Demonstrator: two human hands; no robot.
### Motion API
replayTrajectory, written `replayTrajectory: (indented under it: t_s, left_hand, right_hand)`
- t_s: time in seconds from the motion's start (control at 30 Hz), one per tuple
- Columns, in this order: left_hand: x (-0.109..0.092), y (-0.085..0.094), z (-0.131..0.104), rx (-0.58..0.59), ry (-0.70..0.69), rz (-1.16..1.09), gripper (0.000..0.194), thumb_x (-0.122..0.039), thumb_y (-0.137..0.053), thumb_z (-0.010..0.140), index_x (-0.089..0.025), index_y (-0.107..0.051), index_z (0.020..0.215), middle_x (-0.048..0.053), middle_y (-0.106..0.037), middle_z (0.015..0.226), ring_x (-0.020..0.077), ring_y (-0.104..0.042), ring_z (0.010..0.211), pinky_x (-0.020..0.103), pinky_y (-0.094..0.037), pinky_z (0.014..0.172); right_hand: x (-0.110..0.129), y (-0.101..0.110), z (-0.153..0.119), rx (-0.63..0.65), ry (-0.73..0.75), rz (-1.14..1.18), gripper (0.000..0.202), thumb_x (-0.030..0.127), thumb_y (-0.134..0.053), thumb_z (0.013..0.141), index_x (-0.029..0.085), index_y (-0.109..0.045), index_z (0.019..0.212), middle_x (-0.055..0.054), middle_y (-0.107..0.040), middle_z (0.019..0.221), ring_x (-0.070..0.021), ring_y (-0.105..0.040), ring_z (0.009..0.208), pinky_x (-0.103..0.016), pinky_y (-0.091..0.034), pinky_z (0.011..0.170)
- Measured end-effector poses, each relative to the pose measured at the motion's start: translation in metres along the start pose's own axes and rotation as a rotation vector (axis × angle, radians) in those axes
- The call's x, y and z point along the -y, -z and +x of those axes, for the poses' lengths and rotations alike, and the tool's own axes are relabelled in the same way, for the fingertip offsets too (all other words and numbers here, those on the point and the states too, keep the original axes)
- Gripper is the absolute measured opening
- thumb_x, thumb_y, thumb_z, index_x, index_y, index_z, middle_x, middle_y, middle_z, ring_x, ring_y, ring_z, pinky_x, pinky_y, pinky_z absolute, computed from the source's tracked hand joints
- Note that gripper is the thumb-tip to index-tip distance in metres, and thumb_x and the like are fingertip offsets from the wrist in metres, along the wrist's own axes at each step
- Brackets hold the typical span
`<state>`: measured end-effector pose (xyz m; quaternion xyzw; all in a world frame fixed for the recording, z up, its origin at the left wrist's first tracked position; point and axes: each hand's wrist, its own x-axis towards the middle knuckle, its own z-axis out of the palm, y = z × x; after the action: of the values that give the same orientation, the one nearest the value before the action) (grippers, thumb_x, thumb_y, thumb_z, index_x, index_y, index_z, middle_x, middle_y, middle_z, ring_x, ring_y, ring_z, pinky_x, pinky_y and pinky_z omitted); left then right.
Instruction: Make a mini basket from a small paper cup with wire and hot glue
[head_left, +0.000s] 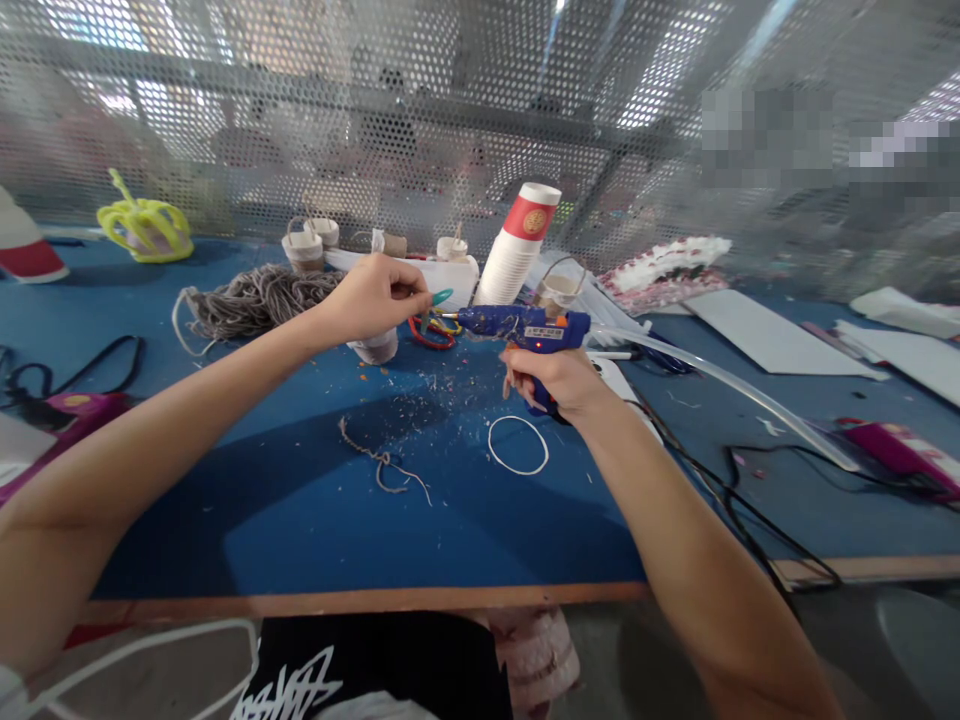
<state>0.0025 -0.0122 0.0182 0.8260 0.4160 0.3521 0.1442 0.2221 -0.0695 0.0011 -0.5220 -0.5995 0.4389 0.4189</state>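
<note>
My right hand [551, 378] is wrapped round the grip of a blue hot glue gun [517, 325], whose nozzle points left. A long clear glue stick [720, 375] sticks out of its back and bends down to the right. At the nozzle tip, my left hand [382, 295] pinches a small teal piece [442, 298]; its kind is unclear. Below the left hand stands a small whitish cup [375, 347], partly hidden. Red and yellow loops [433, 335] lie behind the nozzle. Nearer me are a knotted grey yarn piece [382, 460] and a white ring [518, 446].
Grey yarn [259, 303] lies at the left, near a yellow basket-like craft [146, 228]. Stacked paper cups [506, 255] lean at the back before a perforated metal screen [420, 130]. Black cables [739, 490] and white sheets [780, 332] lie at the right.
</note>
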Motion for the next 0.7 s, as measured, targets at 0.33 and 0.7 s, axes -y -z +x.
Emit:
replayTrajectory:
  t_s: [0.33, 0.7]
  left_hand:
    - [-0.002, 0.0025, -0.0001, 0.012, 0.038, -0.024, 0.016, -0.021, -0.056, 0.072, -0.013, -0.058, 0.059, -0.002, -0.047, 0.051, 0.0082, -0.036, 0.052, 0.025, -0.029, 0.053]
    - [-0.0004, 0.0037, 0.0023, 0.008, 0.041, -0.021, 0.016, -0.02, -0.056, 0.072, -0.013, -0.057, 0.058, -0.001, -0.05, 0.052, 0.0081, -0.039, 0.052, 0.024, -0.031, 0.053]
  right_hand:
    - [0.0012, -0.0006, -0.0006, -0.006, -0.01, -0.028, 0.018, 0.02, -0.06, 0.057, 0.019, -0.047, 0.044, 0.004, -0.044, 0.032, -0.0063, -0.036, 0.024, -0.021, -0.03, 0.026]
    - [0.0014, -0.0008, -0.0015, -0.002, -0.017, -0.023, 0.019, 0.019, -0.059, 0.057, 0.019, -0.048, 0.043, 0.004, -0.042, 0.029, -0.0058, -0.036, 0.024, -0.019, -0.029, 0.024]
